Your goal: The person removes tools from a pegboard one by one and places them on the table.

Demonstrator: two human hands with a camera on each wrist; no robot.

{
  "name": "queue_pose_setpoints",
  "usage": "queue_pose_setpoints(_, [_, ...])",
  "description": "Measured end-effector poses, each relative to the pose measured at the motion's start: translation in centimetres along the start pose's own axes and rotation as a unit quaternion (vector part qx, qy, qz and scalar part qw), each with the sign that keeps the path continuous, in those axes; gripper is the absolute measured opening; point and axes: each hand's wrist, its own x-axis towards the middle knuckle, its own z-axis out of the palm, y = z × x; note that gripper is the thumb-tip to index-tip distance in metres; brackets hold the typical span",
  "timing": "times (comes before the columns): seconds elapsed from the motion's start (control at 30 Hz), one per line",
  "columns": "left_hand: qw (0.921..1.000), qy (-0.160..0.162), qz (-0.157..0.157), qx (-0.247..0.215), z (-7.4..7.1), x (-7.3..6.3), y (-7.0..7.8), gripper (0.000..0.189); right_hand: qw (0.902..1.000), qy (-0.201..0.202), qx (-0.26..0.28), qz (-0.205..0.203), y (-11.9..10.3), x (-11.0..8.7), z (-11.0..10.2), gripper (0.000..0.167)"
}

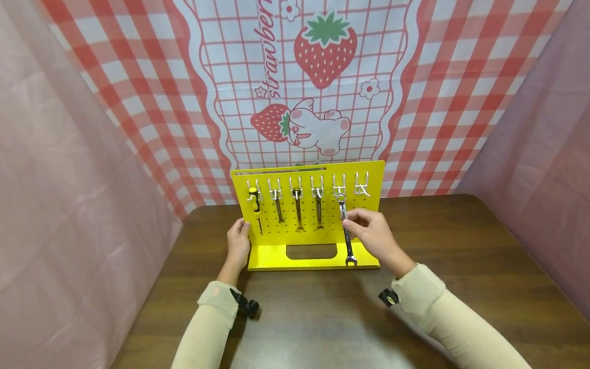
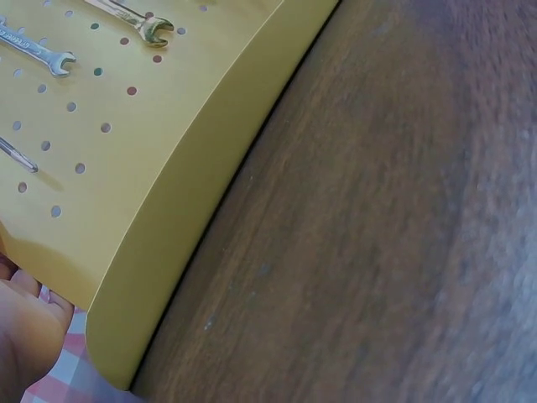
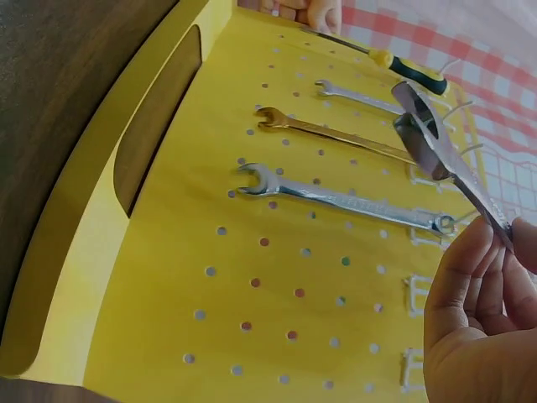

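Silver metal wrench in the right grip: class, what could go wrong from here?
1. The silver metal wrench's ring end could miss or snag the white wire hook; whether it is seated is unclear.
2. The right grip pinches the shaft, leaving the lower end free, so it might swing.
3. Pushing could shift the yellow perforated board; the left grip is only at one edge.

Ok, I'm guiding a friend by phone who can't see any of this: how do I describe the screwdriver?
On the table stands a yellow board, its left edge held by the person's left hand. The screwdriver hangs on that side, nearest that hand. Unlike the metal wrenches hanging beside it, it has a thick handle, part yellow, part dark.
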Motion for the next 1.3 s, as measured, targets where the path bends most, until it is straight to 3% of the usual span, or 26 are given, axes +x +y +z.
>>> queue_pose_setpoints(0.4, [1.0, -0.001, 0.005, 0.002, -0.3, 0.2, 0.3, 0.027, 0.999, 0.034, -0.027, 0.005, -0.8, -2.0, -3.6, 0.017])
queue_pose_setpoints(0.63, [1.0, -0.003, -0.003, 0.006, -0.4, 0.5, 0.5, 0.027, 0.9974, 0.045, -0.054, 0.015, 0.3, -1.9, -5.9, 0.017])
queue_pose_setpoints(0.93, [1.0, -0.006, -0.005, 0.005, -0.4, 0.6, 0.3, 0.027, 0.9918, 0.009, -0.077, 0.101, 3.1, -1.4, -8.9, 0.022])
queue_pose_setpoints(1.3, [0.9999, -0.009, 0.002, 0.003, -0.2, 0.2, 0.0, 0.027, 0.9715, -0.067, -0.083, 0.212, 8.9, -1.2, -12.1, 0.025])
